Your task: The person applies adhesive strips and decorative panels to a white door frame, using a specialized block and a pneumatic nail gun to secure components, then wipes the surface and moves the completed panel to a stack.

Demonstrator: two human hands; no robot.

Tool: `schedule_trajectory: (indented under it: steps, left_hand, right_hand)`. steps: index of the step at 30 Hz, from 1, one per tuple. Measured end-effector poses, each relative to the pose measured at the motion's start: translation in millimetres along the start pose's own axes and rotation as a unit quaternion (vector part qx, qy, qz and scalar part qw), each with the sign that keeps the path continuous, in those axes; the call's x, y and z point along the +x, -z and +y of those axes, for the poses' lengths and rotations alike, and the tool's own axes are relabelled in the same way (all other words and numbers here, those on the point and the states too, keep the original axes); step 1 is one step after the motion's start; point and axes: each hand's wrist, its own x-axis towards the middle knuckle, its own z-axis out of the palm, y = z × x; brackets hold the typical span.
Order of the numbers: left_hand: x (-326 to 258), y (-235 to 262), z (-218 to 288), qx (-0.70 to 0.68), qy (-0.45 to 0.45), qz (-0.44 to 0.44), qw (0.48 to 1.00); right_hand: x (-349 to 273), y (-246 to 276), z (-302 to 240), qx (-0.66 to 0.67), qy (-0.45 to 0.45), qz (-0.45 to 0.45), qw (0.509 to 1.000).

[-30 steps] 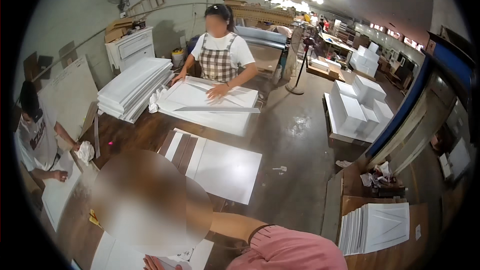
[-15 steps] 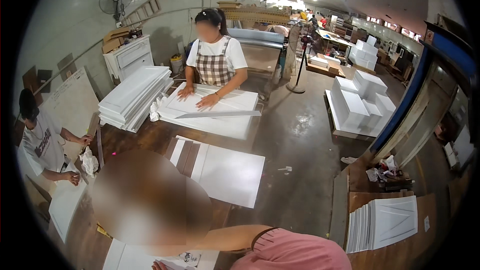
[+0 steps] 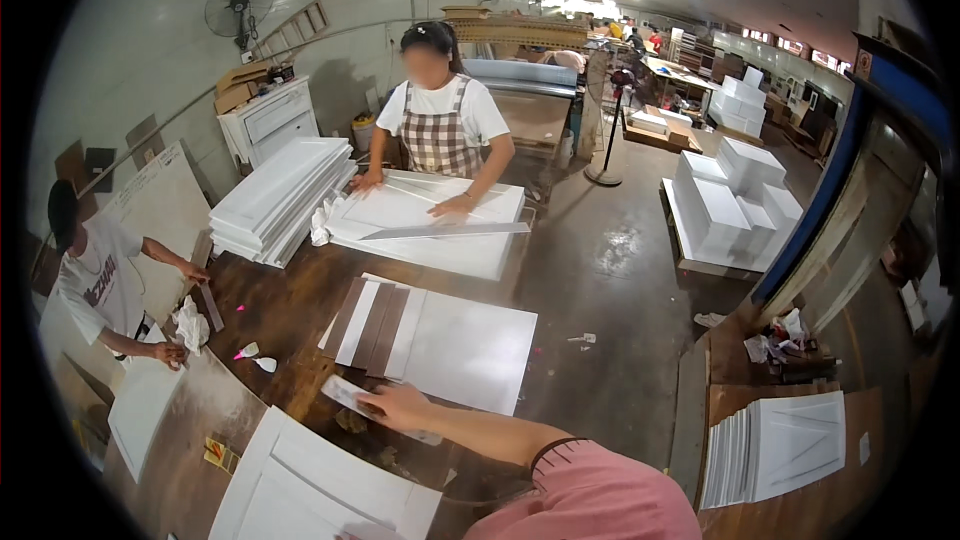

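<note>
My right hand (image 3: 395,405) reaches out to the left from a pink sleeve and closes on a narrow pale strip (image 3: 345,395) lying on the brown worktable (image 3: 290,310). Just beyond it lies a white panel (image 3: 470,350) with dark brown strips (image 3: 375,325) on its left part. A white framed door panel (image 3: 300,485) lies near me. At the bottom edge, what looks like my left hand (image 3: 365,532) rests on that panel; its fingers are cut off by the frame.
Across the table a person in a checked apron (image 3: 440,130) presses both hands on a white panel (image 3: 430,220) beside a stack of white panels (image 3: 280,195). Another person (image 3: 95,275) works at the left. More white panels (image 3: 780,445) sit at my right, and white boxes (image 3: 735,205) stand on the floor.
The view has tipped down and shifted. My right hand, hidden before, now shows on the pale strip. The person in the apron has shifted their hands on the panel.
</note>
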Motion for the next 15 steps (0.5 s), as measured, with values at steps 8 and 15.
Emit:
schedule_trajectory:
  steps: [8,15]
  left_hand:
    - [-66,46,10,0.177,0.027,-0.034,0.983]
    - [-77,145,-43,0.211,0.0,-0.026,0.977]
  right_hand:
    - [-41,-24,9,0.095,-0.078,-0.027,0.992]
    - [-40,39,-59,0.152,0.217,0.05,0.963]
